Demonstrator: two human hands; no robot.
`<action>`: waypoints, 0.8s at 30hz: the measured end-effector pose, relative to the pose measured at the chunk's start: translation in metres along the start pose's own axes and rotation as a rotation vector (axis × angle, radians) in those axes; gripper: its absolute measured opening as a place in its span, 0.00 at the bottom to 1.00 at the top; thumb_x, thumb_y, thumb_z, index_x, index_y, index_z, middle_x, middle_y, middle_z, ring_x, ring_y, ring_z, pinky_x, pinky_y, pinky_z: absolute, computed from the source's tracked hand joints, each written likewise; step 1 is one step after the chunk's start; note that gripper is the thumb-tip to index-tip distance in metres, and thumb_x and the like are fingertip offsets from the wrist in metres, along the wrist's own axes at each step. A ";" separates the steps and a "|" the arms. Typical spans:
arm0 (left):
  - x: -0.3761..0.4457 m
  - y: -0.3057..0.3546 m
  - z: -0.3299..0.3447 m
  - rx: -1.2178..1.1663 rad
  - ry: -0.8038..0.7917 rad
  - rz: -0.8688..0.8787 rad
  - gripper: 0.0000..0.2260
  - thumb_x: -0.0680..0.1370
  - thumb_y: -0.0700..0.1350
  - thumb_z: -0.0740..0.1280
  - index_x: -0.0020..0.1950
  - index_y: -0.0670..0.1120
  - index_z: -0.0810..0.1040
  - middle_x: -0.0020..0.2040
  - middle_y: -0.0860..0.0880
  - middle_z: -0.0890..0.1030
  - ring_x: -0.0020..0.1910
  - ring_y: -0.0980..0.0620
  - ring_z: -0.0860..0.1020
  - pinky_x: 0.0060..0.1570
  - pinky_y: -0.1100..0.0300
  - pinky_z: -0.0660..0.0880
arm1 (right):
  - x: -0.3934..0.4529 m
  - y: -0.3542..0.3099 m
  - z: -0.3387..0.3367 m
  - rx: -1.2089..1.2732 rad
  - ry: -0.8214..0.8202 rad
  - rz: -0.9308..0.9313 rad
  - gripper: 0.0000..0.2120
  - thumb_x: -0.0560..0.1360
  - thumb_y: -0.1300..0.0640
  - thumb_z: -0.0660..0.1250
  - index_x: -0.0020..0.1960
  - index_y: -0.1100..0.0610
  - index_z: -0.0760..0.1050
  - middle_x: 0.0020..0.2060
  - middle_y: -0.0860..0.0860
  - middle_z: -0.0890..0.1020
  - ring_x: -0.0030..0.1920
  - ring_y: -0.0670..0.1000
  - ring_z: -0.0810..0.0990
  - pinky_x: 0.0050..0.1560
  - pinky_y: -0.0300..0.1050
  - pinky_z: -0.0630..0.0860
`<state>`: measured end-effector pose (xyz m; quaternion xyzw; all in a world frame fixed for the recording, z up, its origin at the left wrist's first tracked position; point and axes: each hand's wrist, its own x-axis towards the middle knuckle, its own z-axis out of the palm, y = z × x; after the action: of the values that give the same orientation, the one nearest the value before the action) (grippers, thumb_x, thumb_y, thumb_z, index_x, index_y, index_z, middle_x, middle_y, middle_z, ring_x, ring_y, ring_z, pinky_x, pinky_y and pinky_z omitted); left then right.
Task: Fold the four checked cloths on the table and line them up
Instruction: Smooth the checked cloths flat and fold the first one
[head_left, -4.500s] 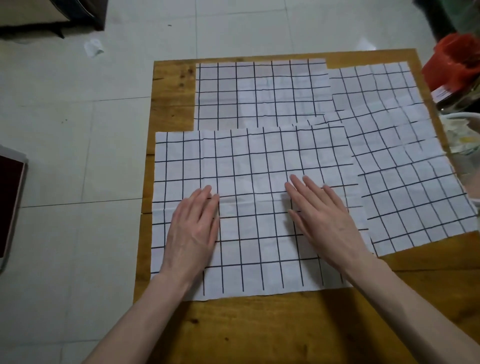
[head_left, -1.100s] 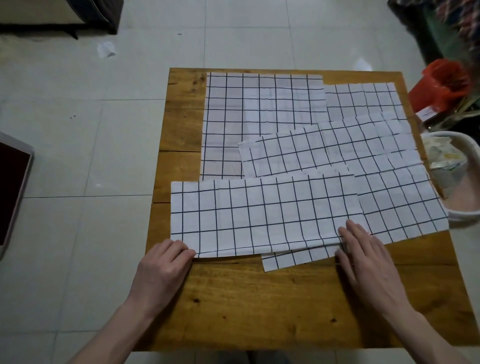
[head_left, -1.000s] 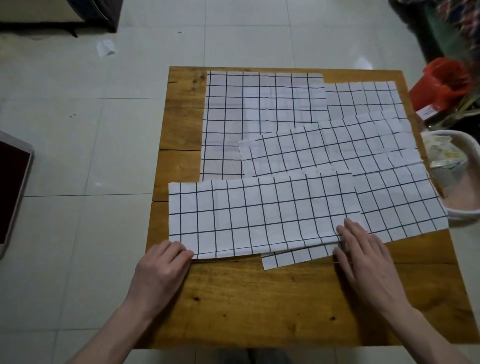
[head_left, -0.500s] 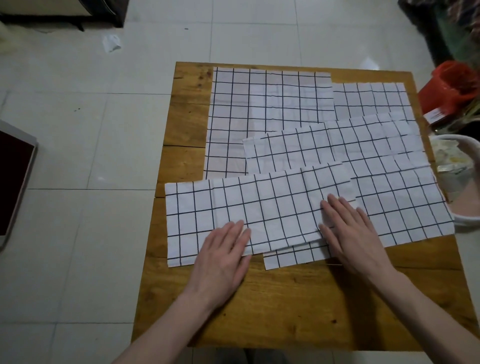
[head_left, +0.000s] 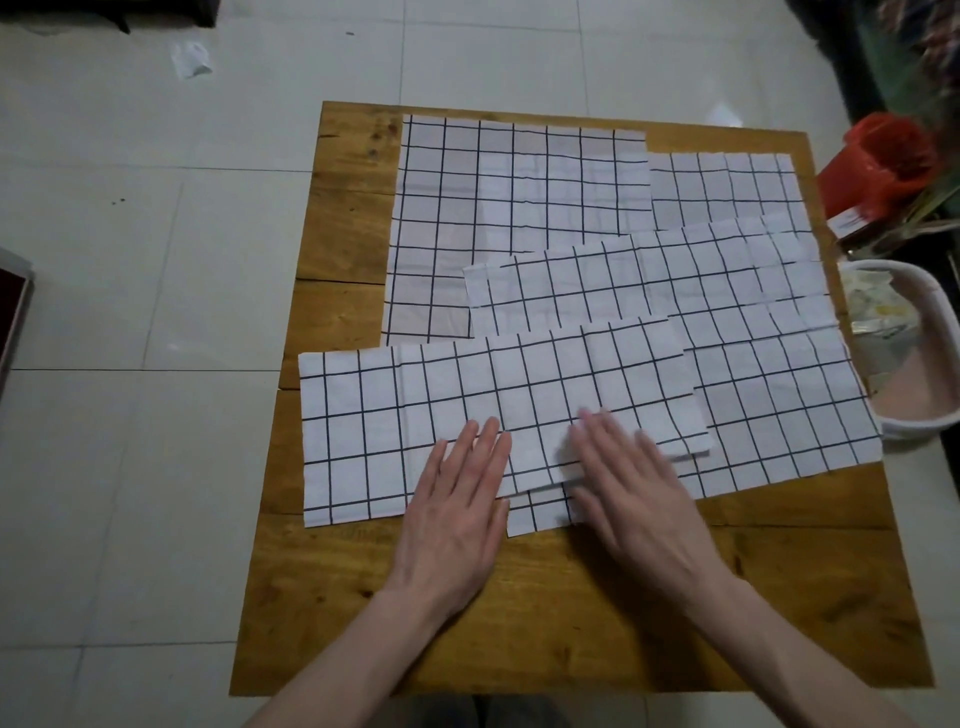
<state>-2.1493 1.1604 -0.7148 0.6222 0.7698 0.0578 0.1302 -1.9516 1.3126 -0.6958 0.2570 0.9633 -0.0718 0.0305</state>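
The folded cloth (head_left: 467, 395) is lying as a long strip along the near part of the tabletop (head_left: 571, 613), its left end hanging just past the left edge and its right end overlapping a second cloth (head_left: 753, 374) spread to the right. A third cloth (head_left: 509, 208) is lying flat at the far left and a fourth (head_left: 727, 187) is peeking out at the far right, partly covered.

The left hand (head_left: 457, 514) is pressing flat on the strip's near edge, fingers straight and together; its grip is holding nothing. The right hand (head_left: 628, 488) is lying flat beside it, blurred, fingers straight, also gripping nothing.

The cloth is looking thin, light and limp, creasing readily and likely sliding on the wood, so it is probably best pinched at its two end corners for the next fold.

Off the right edge, a white tub (head_left: 930, 415) is holding crumpled wrappers (head_left: 878, 312); I cannot tell what else. Behind it a red bucket (head_left: 883, 161) is standing on the floor (head_left: 130, 260).
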 end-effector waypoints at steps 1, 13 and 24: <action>-0.001 0.008 0.000 -0.019 0.002 0.020 0.29 0.87 0.52 0.49 0.86 0.43 0.48 0.86 0.44 0.48 0.85 0.47 0.48 0.81 0.45 0.55 | -0.002 -0.014 0.002 -0.007 -0.003 -0.071 0.30 0.88 0.43 0.46 0.85 0.58 0.52 0.85 0.54 0.52 0.85 0.53 0.51 0.82 0.57 0.52; -0.009 0.026 0.018 -0.025 -0.104 0.012 0.31 0.86 0.59 0.48 0.86 0.48 0.44 0.86 0.43 0.44 0.85 0.46 0.43 0.80 0.45 0.50 | -0.017 -0.026 0.027 -0.002 -0.202 0.003 0.38 0.85 0.33 0.47 0.86 0.55 0.46 0.85 0.51 0.46 0.85 0.50 0.45 0.80 0.57 0.51; -0.011 0.023 0.018 0.028 -0.124 0.034 0.33 0.86 0.65 0.47 0.86 0.52 0.46 0.86 0.42 0.43 0.85 0.44 0.43 0.79 0.43 0.50 | -0.052 0.039 0.019 0.100 -0.185 0.292 0.39 0.84 0.32 0.40 0.85 0.55 0.38 0.85 0.50 0.39 0.85 0.50 0.41 0.82 0.51 0.42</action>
<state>-2.1207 1.1536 -0.7251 0.6392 0.7504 0.0106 0.1678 -1.8864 1.3172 -0.7139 0.3874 0.9041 -0.1376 0.1164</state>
